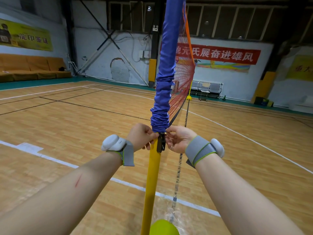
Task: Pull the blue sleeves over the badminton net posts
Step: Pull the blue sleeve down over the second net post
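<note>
A yellow net post point(153, 173) rises from the bottom middle of the view. A blue fabric sleeve point(165, 78) covers its upper part and is bunched in folds at its lower end. My left hand point(141, 137) and my right hand point(179, 139) pinch the sleeve's bottom hem from either side, just above a black clip point(160, 144) on the post. A red-orange net point(183, 82) stretches from the sleeve to the far post point(189, 92), which shows bare yellow.
The wooden court floor point(67, 126) with white lines surrounds the post. A green rounded base point(163, 228) sits at the post's foot. Metal chairs point(208, 89) stand by the far wall, and orange mats point(32, 68) lie at the left.
</note>
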Demonstrator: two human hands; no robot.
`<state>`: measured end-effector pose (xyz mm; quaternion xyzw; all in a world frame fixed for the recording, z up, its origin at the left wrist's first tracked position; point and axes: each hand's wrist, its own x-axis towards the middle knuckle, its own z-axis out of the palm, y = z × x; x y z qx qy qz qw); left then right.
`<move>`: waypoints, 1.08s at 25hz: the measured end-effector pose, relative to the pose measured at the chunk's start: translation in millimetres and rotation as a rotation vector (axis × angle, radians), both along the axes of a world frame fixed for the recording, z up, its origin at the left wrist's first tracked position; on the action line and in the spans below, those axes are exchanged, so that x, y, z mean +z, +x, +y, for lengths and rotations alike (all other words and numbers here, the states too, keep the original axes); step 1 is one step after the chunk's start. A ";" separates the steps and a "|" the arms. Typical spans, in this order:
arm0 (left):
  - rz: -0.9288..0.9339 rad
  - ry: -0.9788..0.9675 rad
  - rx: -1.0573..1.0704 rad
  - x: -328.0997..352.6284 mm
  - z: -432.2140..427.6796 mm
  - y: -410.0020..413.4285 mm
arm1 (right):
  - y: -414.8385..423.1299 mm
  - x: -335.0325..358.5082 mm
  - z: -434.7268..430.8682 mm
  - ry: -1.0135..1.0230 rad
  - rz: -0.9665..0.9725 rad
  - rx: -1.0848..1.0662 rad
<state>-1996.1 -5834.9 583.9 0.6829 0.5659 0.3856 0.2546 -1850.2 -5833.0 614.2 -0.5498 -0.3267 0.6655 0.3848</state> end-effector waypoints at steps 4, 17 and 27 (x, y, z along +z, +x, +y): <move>-0.164 -0.086 -0.022 6.9 -4.9 4.9 | 0.0 -3.4 -0.1 0.009 -0.019 0.006; -0.461 -0.247 0.113 -11.1 -21.4 30.2 | 2.5 -22.4 -9.4 0.081 -0.042 -0.016; -0.385 -0.269 0.131 -45.3 -23.4 30.0 | -0.2 -56.1 -8.9 0.143 -0.112 -0.056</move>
